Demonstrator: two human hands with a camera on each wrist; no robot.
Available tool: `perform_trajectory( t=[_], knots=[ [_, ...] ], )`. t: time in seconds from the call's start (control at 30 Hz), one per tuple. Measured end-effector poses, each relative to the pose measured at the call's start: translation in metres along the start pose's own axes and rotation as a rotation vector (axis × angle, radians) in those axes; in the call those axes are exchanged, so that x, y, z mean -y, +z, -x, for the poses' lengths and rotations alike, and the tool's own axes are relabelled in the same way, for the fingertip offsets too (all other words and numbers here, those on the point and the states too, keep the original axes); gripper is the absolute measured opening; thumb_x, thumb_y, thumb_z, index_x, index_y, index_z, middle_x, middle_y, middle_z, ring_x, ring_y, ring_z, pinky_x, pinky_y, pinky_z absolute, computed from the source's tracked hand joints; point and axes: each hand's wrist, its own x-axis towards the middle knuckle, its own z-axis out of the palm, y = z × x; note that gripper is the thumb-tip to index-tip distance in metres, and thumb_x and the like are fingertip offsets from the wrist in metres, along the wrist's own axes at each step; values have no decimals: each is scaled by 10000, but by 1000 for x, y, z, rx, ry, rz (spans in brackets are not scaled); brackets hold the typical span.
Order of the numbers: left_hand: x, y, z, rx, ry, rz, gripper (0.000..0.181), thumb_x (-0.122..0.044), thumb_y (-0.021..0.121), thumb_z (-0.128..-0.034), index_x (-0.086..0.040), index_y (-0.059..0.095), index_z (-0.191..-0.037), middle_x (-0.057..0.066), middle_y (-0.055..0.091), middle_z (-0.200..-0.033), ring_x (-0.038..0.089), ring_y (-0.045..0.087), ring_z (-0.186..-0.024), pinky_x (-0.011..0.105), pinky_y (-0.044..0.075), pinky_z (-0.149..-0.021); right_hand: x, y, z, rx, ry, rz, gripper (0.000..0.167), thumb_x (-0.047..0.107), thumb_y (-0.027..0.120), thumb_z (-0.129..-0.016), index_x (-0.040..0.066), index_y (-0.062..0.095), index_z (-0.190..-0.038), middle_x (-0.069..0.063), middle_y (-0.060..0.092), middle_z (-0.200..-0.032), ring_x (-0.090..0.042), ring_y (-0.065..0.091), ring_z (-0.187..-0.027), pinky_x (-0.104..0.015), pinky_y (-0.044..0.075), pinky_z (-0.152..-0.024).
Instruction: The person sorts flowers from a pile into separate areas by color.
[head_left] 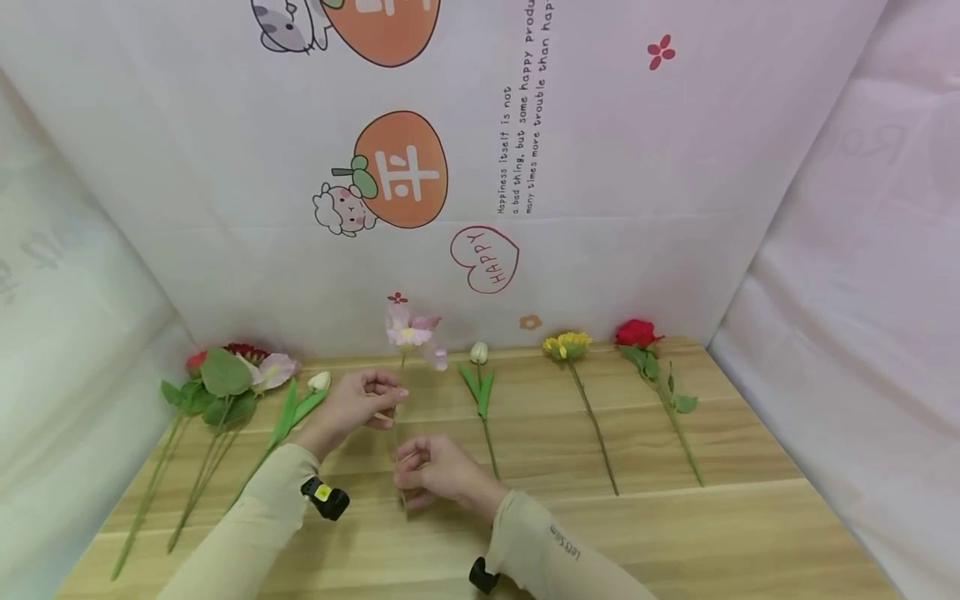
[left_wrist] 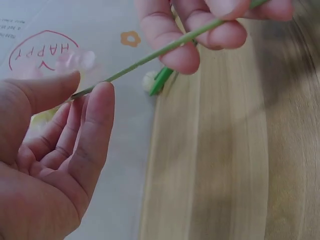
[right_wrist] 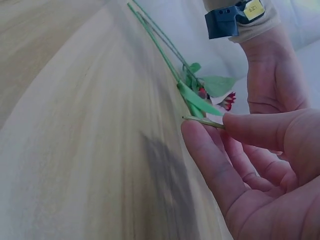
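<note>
- Pale pink, ruffled flower with a yellow centre and thin green stem [head_left: 408,332]: held up off the light wood-grain bench [head_left: 720,542], bloom at the far end, in front of the white printed backdrop [head_left: 600,167].
- Left hand [head_left: 365,402]: thumb and index finger nearly closed, pinching the stem just below the bloom; other fingers loosely bent.
- Right hand [head_left: 438,471]: thumb and index finger pinched together on the stem nearer its near end; cut tip poked out past the fingers.
- Left of the hands: white tulip with long green leaves [head_left: 320,382], partly behind the left forearm; farther left, a group of red and pale-pink long-stemmed flowers [head_left: 232,375].
- Right, in order: second white tulip [head_left: 479,353], bright yellow flower [head_left: 567,345], red rose with green leaves [head_left: 637,333], heads all at the bench's far edge.
</note>
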Motion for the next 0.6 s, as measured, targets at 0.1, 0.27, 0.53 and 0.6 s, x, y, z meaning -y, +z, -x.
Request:
perform_trajectory(
  t=[0.1,0.27,0.53,0.6],
  knots=[
    [6,0,-2,3,13,6,394,-156,703,-976,85,565,-1255,157,653,-1048,240,654,-860,320,624,-727,-4,0,-1,-4,7,2,294,-99,712,-889,-64,631,-1170,-147,664,-956,-217,670,-748,-439,635,-681],
    [17,0,-5,-1,12,19,364,-121,683,-982,88,568,-1257,187,650,-1068,308,663,-930,317,622,-741,-7,1,-3,1,13,21,272,-109,693,-898,-63,632,-1159,-160,678,-950,-207,665,-724,-431,636,-664],
    [23,2,-9,-19,17,6,393,-51,621,-1002,134,511,-1332,268,616,-1166,309,653,-951,300,619,-721,-7,3,-8,-5,41,53,260,-105,686,-906,-51,633,-1155,-144,677,-940,-223,664,-727,-426,635,-655],
    [23,1,-10,-39,13,10,382,-35,612,-1002,122,515,-1336,266,613,-1180,305,654,-956,310,620,-727,-8,3,-11,-4,43,65,260,-102,679,-912,-48,629,-1162,-138,678,-938,-227,667,-733,-422,635,-653]
  ],
)
